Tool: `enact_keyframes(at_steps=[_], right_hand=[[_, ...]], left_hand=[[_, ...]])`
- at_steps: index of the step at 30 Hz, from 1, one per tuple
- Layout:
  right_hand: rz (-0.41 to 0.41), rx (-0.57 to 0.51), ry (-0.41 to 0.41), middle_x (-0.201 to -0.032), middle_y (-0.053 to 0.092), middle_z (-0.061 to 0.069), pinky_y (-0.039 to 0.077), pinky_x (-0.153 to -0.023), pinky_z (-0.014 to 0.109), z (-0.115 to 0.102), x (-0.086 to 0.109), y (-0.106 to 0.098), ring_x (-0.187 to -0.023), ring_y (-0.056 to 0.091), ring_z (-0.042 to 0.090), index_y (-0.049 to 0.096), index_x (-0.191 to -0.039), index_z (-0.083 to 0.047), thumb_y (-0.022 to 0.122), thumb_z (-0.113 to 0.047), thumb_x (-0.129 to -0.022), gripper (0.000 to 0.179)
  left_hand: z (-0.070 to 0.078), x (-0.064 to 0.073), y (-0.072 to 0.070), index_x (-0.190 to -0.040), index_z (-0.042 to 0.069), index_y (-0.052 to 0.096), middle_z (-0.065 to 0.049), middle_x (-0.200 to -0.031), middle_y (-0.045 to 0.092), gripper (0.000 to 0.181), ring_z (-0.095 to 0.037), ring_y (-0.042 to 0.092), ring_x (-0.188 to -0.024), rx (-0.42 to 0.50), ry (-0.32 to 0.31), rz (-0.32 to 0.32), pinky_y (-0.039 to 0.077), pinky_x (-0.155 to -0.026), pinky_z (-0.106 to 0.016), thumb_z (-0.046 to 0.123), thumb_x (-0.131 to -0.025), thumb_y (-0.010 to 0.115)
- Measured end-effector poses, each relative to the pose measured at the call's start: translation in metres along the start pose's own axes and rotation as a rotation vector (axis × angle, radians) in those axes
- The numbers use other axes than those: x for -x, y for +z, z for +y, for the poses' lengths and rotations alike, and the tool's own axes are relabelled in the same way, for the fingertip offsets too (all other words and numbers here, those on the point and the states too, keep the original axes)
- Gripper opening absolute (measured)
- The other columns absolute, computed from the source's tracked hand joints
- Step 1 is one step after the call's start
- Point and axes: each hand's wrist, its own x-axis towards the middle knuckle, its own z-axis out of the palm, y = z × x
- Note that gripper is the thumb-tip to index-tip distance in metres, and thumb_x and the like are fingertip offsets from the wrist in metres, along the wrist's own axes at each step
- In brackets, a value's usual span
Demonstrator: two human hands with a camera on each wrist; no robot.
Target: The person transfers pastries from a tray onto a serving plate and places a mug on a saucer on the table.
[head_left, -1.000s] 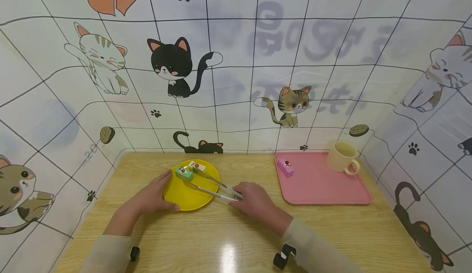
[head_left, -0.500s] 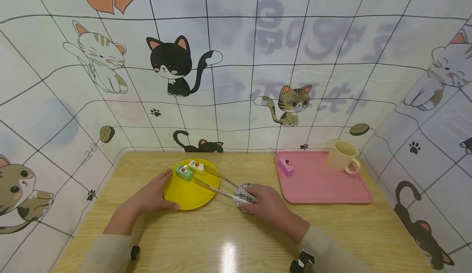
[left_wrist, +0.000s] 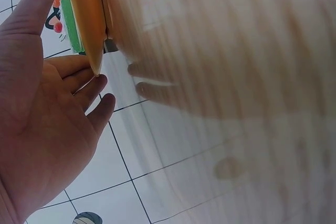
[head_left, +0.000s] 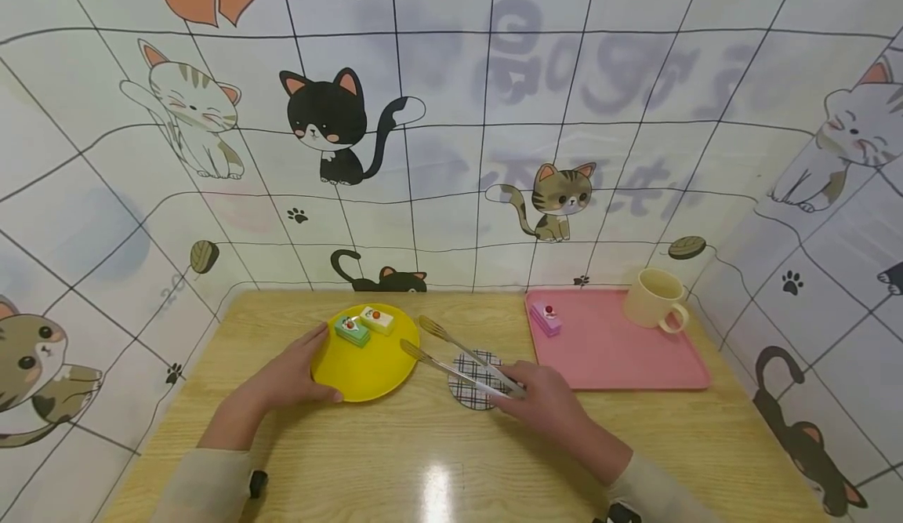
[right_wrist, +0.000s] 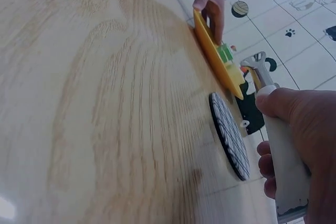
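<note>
In the head view, my left hand [head_left: 298,374] holds the left rim of a round yellow plate [head_left: 363,374], its thumb at the near edge and its fingers farther back. Two toy cake slices lie side by side at the plate's back, one green [head_left: 352,331] and one cream-white [head_left: 377,319]. My right hand [head_left: 539,397] grips a pair of tongs [head_left: 462,362] by the handle end. The arms of the tongs are spread with nothing between them, and they pass over a round plaid coaster [head_left: 466,394]. Their tips point at the plate's right rim.
A pink tray [head_left: 621,366] lies at the right on the wooden table [head_left: 395,460]. On it are a pink toy cake slice [head_left: 545,319] at the left and a cream mug [head_left: 654,299] at the back right. A cat-print backdrop [head_left: 451,154] rises behind the table.
My right hand has drawn the tongs back to the right, away from the cream-white cake slice and off the plate, uncovering the coaster. The left hand has stayed at the plate.
</note>
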Motion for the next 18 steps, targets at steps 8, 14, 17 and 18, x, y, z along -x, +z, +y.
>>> enact_keyframes(at_steps=[8, 14, 17, 18], right_hand=[[0.102, -0.024, 0.051, -0.101, 0.073, -0.009, 0.052, -0.068, 0.026, 0.023, 0.016, -0.023, -0.080, 0.061, 0.009, 0.078, -0.115, -0.018, 0.087, -0.035, -0.080, 0.040], [0.136, -0.008, 0.126, -0.102, 0.073, -0.007, 0.051, -0.068, 0.028, 0.039, 0.027, -0.042, -0.081, 0.060, 0.013, 0.077, -0.115, -0.017, 0.086, -0.038, -0.081, 0.041], [0.158, 0.015, 0.163, -0.089, 0.070, -0.007, 0.047, -0.060, 0.025, 0.047, 0.031, -0.051, -0.074, 0.056, 0.013, 0.077, -0.107, -0.020, 0.084, -0.044, -0.082, 0.035], [0.165, 0.014, 0.172, -0.085, 0.068, -0.006, 0.046, -0.057, 0.025, 0.049, 0.033, -0.054, -0.072, 0.056, 0.014, 0.076, -0.103, -0.021, 0.083, -0.046, -0.082, 0.033]], left_hand=[[-0.001, -0.001, 0.000, -0.158, -0.001, 0.025, -0.019, -0.166, 0.019, 0.131, -0.043, 0.022, -0.150, 0.003, 0.000, -0.002, 0.024, -0.119, -0.061, 0.065, -0.064, 0.087], [-0.003, -0.001, 0.001, -0.159, -0.001, 0.025, -0.018, -0.167, 0.019, 0.132, -0.043, 0.023, -0.150, -0.015, -0.004, -0.004, 0.024, -0.119, -0.060, 0.067, -0.063, 0.086], [-0.003, -0.001, 0.001, -0.159, 0.000, 0.025, -0.018, -0.167, 0.018, 0.132, -0.043, 0.022, -0.150, -0.016, -0.006, -0.004, 0.024, -0.119, -0.060, 0.067, -0.063, 0.086], [-0.003, -0.001, 0.001, -0.159, 0.000, 0.025, -0.018, -0.167, 0.018, 0.132, -0.043, 0.022, -0.150, -0.015, -0.006, -0.003, 0.024, -0.119, -0.060, 0.068, -0.063, 0.086]])
